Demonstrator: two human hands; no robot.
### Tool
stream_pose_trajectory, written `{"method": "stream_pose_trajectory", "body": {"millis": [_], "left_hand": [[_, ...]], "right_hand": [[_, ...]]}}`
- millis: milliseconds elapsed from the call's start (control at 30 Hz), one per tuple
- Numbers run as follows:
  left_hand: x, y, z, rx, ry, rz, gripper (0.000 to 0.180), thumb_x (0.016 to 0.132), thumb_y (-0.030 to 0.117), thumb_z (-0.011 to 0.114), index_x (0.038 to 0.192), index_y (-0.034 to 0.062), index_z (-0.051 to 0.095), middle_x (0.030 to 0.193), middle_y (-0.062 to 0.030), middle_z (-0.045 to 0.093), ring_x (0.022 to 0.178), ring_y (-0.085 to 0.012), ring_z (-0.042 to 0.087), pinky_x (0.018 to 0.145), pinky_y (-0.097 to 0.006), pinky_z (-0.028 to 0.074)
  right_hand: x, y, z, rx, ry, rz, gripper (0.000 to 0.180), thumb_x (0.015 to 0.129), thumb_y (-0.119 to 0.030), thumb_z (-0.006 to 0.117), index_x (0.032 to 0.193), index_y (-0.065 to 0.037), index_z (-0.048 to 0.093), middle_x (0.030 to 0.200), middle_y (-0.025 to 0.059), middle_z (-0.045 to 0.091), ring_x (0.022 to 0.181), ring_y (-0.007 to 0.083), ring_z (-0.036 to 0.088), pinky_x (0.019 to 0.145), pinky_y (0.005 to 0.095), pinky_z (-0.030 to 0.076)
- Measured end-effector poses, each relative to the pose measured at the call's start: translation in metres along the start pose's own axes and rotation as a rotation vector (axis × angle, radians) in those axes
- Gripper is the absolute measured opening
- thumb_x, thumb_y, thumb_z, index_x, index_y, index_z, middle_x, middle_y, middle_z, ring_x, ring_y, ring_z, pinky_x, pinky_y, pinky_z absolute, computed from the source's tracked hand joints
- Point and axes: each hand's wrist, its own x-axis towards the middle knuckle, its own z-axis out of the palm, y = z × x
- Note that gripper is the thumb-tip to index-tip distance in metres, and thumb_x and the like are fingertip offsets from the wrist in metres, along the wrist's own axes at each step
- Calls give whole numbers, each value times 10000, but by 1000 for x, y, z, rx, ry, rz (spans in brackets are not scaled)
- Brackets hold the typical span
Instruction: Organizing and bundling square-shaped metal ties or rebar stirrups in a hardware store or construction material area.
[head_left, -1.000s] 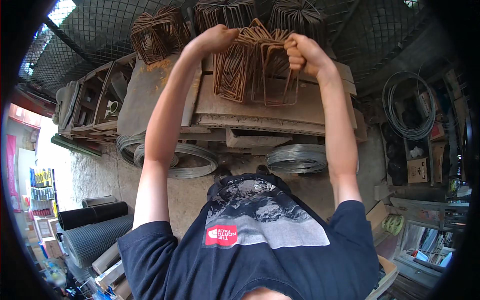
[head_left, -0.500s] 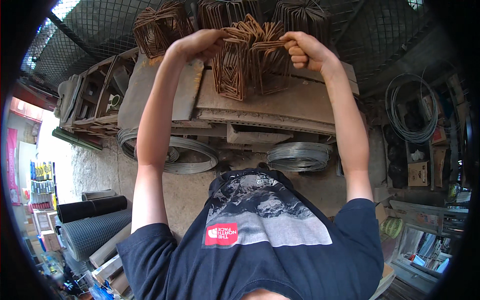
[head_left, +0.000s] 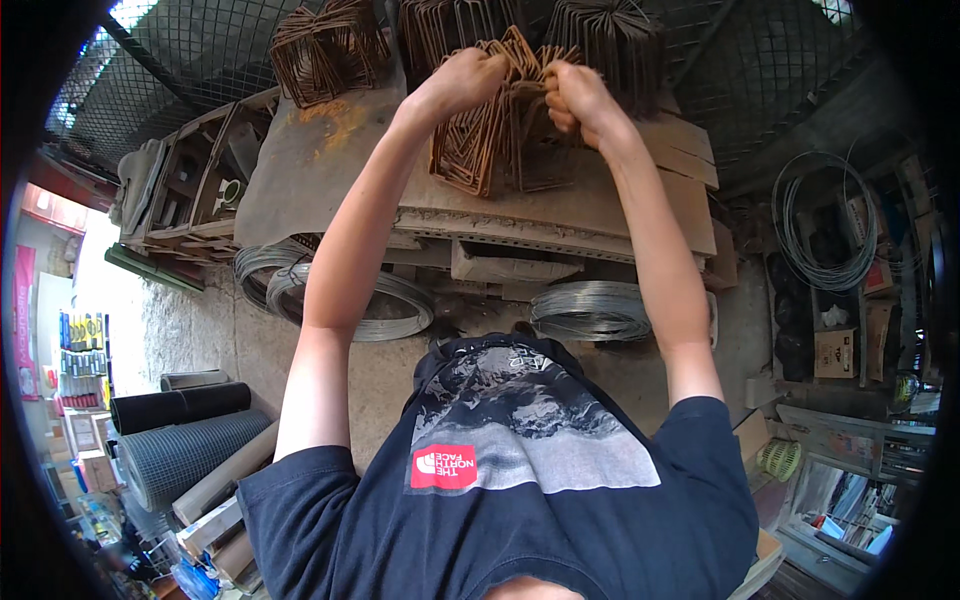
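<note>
Frames (head_left: 462,150), rusty and bent roughly square, bunched at the far middle of the surface (head_left: 530,213), between both hands. Apparently mid-handling: gripped along the top already, not yet let go or set apart.

Farthest left, left stack (head_left: 325,60) of similar frames, untouched, with orange dust (head_left: 345,120) just in front. Next, middle stack (head_left: 450,28), also untouched, partly behind the frames and cut off by the upper edge. Then left hand (head_left: 468,84), closed, with fingers curled over the upper left of the frames; fingertips turned away, so cannot tell how many wires inside the grip.

Between the hands, tangled wire tops, too crowded to count; cannot tell whether one bundle or two. Lower ends seemingly resting on the surface, though blurred toward the right.

Further right, right hand (head_left: 582,97), closed too, with fingers folded tight at the upper right of the frames; held wires mostly hidden by the knuckles. Behind, right stack (head_left: 610,50), darker, untouched, reaching the upper edge. Cannot tell how much handling remains.
</note>
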Motion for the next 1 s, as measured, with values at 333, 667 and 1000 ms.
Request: {"method": "stream_pose_trajectory", "body": {"millis": [333, 667, 1000], "left_hand": [[-55, 10, 41, -136, 186, -267, 473, 905, 343, 395, 798, -56, 625, 868, -278, 617, 904, -436, 581, 815, -487, 451], [-65, 24, 63, 259, 349, -13, 429, 822, 402, 629, 615, 32, 563, 560, -141, 569, 555, -318, 588, 514, -396, 453], [-48, 10, 90, 297, 477, 1, 382, 813, 372, 641, 623, 51, 557, 563, -139, 575, 534, -320, 587, 479, -395, 445]], "right_hand": [[-18, 44, 20, -502, 297, -355, 412, 927, -225, 387, 690, 86, 512, 574, 228, 543, 541, 311, 573, 582, 404, 438], [-37, 52, 31, -564, 417, -506, 423, 951, -251, 368, 744, 56, 573, 729, 266, 596, 746, 438, 592, 636, 465, 462], [-49, 77, 44, -522, 447, -437, 419, 969, -258, 364, 767, 42, 575, 735, 277, 597, 755, 453, 589, 635, 479, 469]]}}
